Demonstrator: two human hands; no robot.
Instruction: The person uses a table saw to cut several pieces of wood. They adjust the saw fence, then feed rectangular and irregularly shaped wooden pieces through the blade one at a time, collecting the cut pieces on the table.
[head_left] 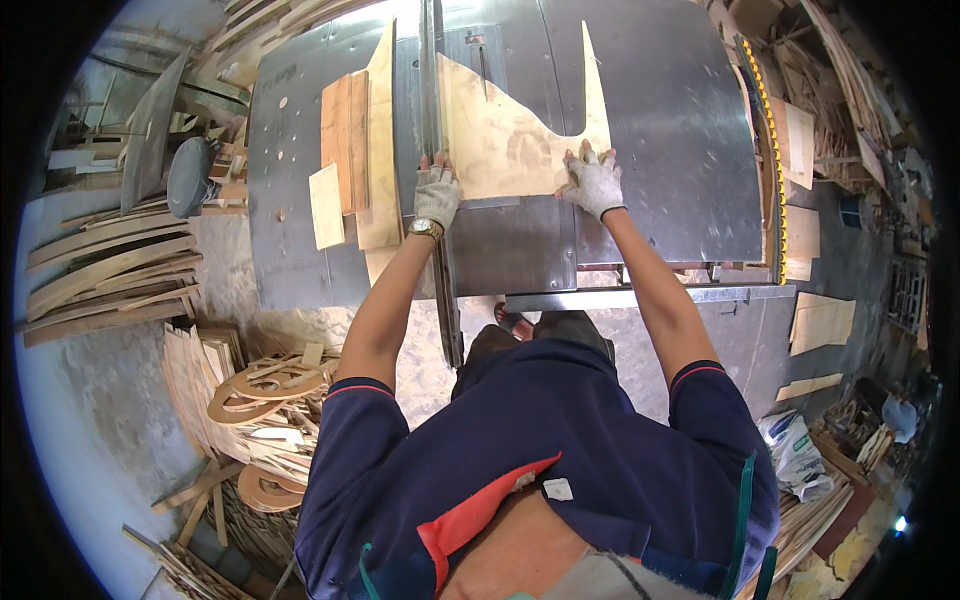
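Note:
Both my hands wear pale fingerless gloves. My left hand (438, 195) lies with fingers outstretched at the left end of a cut plywood piece (500, 150), against the long metal fence (432, 90). My right hand (590, 180) rests with spread fingers on the piece's lower right, just below its curved cutout and narrow upright prong. The piece lies on a dark steel saw table (680, 130); a slot (484, 70) runs up from its edge. Left of the fence, stacked boards (345, 140) and a small pale offcut (326, 205) lie on the table.
Wood strips (110, 275) and scraps with curved pieces (260, 400) are piled at left. A yellow-edged rail (775, 160) borders the table's right side, with loose panels (820, 325) beyond. A white sack (795, 455) sits at lower right. A metal bar (650, 296) runs along the near edge.

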